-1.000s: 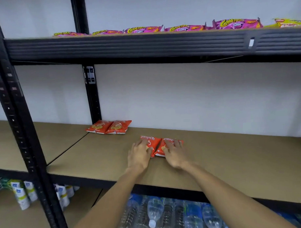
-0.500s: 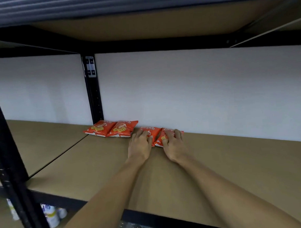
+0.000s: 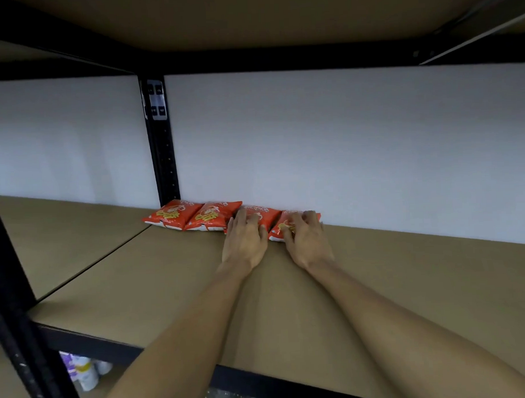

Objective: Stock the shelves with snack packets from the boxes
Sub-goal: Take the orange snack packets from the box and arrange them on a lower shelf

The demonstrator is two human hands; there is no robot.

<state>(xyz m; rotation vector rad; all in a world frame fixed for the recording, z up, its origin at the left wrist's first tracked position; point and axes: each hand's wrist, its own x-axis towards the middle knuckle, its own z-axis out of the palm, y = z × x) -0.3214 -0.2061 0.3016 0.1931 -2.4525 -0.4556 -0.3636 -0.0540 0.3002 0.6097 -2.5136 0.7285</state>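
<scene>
Several orange-red snack packets lie in a row at the back of the brown shelf board (image 3: 407,283), against the white wall. The two left packets (image 3: 193,214) lie untouched beside the black upright. My left hand (image 3: 245,239) rests flat on the third packet (image 3: 266,214), fingers straight. My right hand (image 3: 307,242) lies on the fourth packet (image 3: 287,224), its fingers bent over the packet's top. Both forearms reach in from the bottom of the view.
A black upright post (image 3: 161,142) stands at the back left of the bay, another (image 3: 18,326) at the front left. The shelf above hangs close overhead. White bottles (image 3: 82,372) stand on the shelf below. The board stretches bare to the right.
Both hands have pushed the two packets from mid-shelf back to the wall, next to the first two. My head has dropped lower, under the upper shelf.
</scene>
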